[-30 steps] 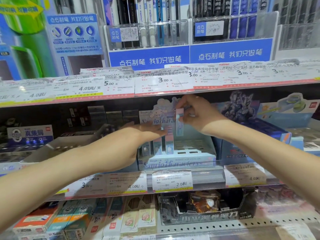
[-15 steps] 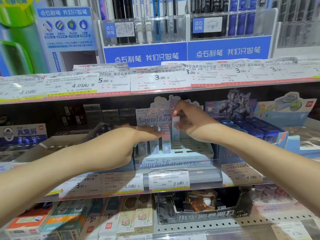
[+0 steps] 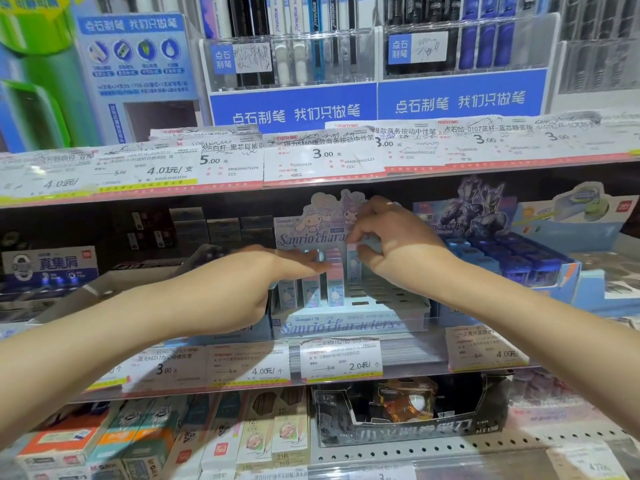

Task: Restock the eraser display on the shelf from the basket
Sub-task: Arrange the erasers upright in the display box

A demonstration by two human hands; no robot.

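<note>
Middle shelf [image 3: 415, 374] of a stationery rack, price tags along its front lip; pen racks above, pencil boxes below

Eraser display [image 3: 349, 322]: pale blue cardboard tray with a cartoon header card, slotted in rows. It sits centre of the shelf, between a blue box of sharpeners [image 3: 512, 261] to its right and a white tray to its left

Standing erasers [image 3: 313, 289] fill only the left columns; most slots on the right side of the tray show bare. Judgement: restock is early, a few pieces in, the bulk left to do. Basket not in view, so remaining stock cannot be told

Left hand [image 3: 239, 292]: fingers straight and pressed together, tips laid flat against the tops of the standing erasers, seemingly steadying them

Right hand [image 3: 388, 244]: thumb and fingertips pinching the top of one eraser [image 3: 354, 263], pink and blue sleeve, upright, just beside the filled column, apparently going down into the next free slot; whether it is fully seated cannot be told
</note>
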